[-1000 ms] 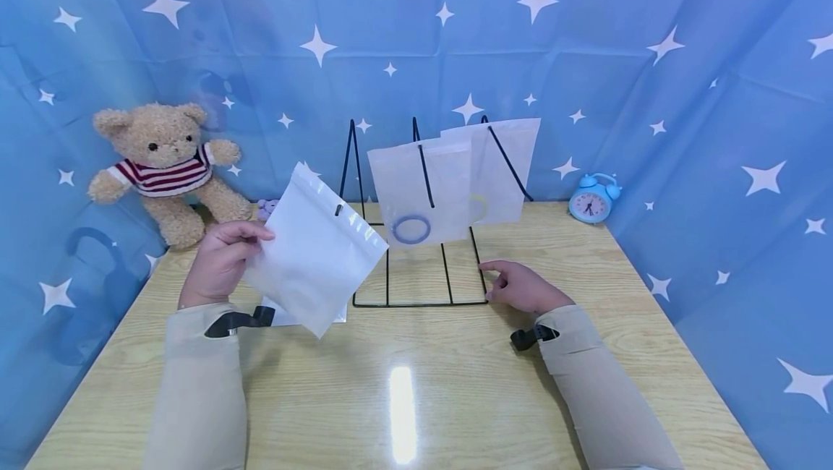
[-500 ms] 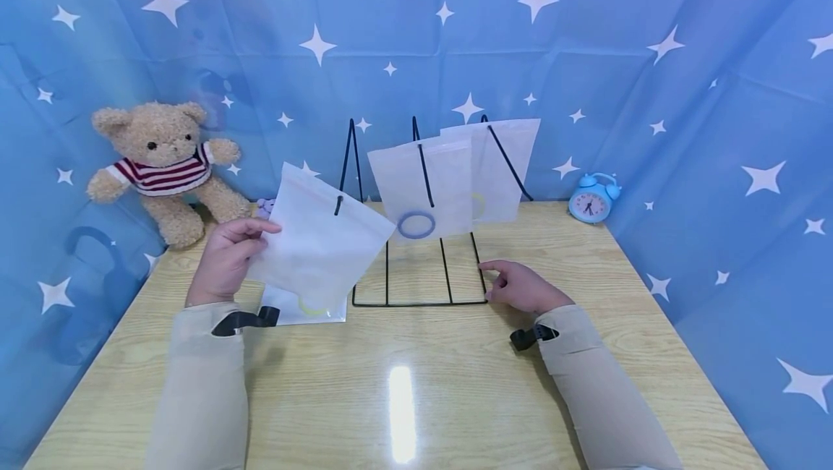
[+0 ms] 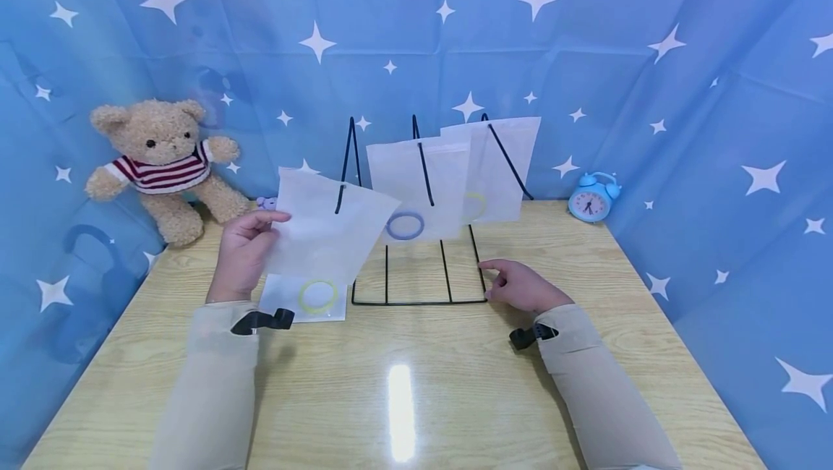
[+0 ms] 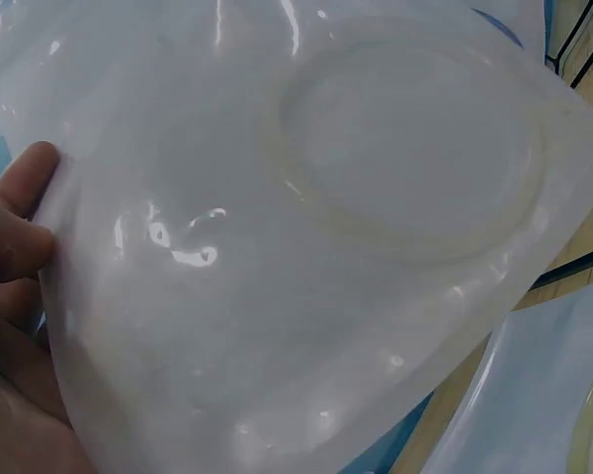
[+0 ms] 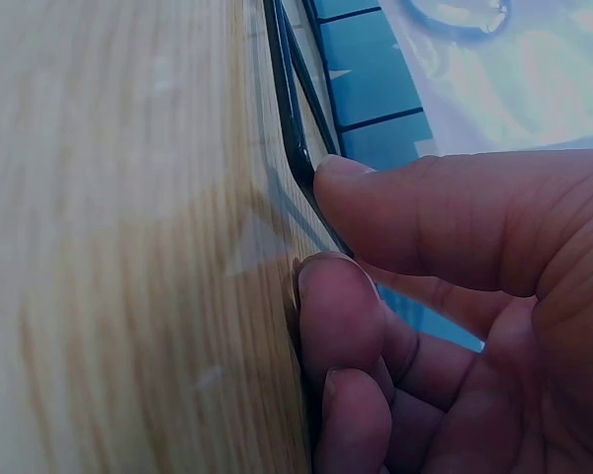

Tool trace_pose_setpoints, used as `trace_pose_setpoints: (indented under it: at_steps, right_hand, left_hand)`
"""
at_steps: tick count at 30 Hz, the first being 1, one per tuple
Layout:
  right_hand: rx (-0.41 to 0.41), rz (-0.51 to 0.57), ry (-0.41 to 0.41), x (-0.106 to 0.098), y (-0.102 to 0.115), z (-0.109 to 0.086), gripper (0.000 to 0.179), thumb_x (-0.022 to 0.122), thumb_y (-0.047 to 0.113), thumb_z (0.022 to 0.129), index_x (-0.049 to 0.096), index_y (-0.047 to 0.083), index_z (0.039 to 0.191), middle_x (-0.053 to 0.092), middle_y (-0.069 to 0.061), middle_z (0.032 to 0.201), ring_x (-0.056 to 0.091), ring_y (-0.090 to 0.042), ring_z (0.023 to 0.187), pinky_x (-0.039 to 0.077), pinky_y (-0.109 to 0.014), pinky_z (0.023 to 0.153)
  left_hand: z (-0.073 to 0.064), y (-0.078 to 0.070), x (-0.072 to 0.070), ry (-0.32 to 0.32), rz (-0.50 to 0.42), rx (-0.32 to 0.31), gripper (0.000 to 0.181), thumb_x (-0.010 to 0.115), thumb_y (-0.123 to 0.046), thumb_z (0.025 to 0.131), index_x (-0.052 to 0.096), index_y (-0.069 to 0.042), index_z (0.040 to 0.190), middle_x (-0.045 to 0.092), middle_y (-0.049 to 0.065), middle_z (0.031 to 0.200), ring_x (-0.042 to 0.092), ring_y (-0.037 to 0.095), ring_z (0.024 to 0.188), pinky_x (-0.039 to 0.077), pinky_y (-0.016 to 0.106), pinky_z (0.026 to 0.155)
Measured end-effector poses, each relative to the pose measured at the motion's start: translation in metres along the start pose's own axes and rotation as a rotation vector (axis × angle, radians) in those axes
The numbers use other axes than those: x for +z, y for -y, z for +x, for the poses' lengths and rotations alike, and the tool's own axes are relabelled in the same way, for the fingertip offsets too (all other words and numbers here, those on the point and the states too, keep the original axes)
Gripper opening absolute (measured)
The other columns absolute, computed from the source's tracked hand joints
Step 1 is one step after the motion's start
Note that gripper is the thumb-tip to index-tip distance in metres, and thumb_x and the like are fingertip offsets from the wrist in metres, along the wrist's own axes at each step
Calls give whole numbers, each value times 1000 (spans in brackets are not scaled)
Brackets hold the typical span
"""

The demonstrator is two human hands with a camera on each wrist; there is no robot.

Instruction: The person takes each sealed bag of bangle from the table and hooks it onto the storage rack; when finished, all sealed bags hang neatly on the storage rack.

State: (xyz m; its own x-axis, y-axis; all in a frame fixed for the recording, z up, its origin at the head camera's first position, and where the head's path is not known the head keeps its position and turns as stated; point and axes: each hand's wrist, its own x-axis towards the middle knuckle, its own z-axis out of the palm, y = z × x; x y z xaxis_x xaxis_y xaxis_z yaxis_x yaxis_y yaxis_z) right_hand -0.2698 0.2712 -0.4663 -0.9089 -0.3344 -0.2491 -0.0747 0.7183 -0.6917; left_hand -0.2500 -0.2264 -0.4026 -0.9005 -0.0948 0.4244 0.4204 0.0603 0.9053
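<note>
My left grip [image 3: 244, 253] pinching one white bag [image 3: 315, 228] centre-left, right grip [image 3: 523, 287] holding one rack [image 3: 419, 303], two hung bags [image 3: 397, 181] mid-frame

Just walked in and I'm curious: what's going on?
A person's left hand pinches a white pouch that appears threaded on the left prong of a black rack, while the right hand holds the right side of its base. On the middle prong hangs a second pouch with a blue ring; on the right prong, a third pouch with a yellow ring. A fourth pouch, with another yellow ring, lies on the table left of the rack.
</note>
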Motion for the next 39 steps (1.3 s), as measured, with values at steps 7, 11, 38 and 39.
trace_pose_setpoints:
  at_steps: [7,11,38,39]
  right_hand:
    - [1,11,-2,1,-1,0,66,75,14,96,51,10,157,61,-8,87,53,-23,71,44,-36,62]
    - [0,9,-3,1,0,0,65,75,13,95,51,9,156,61,-8,86,53,-23,71,44,-35,62]
    - [5,-13,-12,2,-2,1,64,75,15,96,52,11,156,63,-8,90,55,-23,74,46,-35,64]
    - [6,-14,-12,2,-2,1,64,75,15,96,52,11,156,63,-8,90,55,-23,75,46,-35,64]
  left_hand:
    - [-2,2,2,50,49,28,30,47,19,93,74,12,105,76,-11,105,53,15,88,46,21,73]
    - [-3,3,-1,121,127,3,29,48,14,96,75,10,107,73,-14,106,53,15,92,46,23,77]
    - [0,22,1,713,309,-219,33,51,5,104,76,-2,124,63,19,144,54,22,130,46,22,100]
    - [1,22,1,713,307,-231,34,51,4,104,76,-3,125,62,19,144,58,19,119,47,22,94]
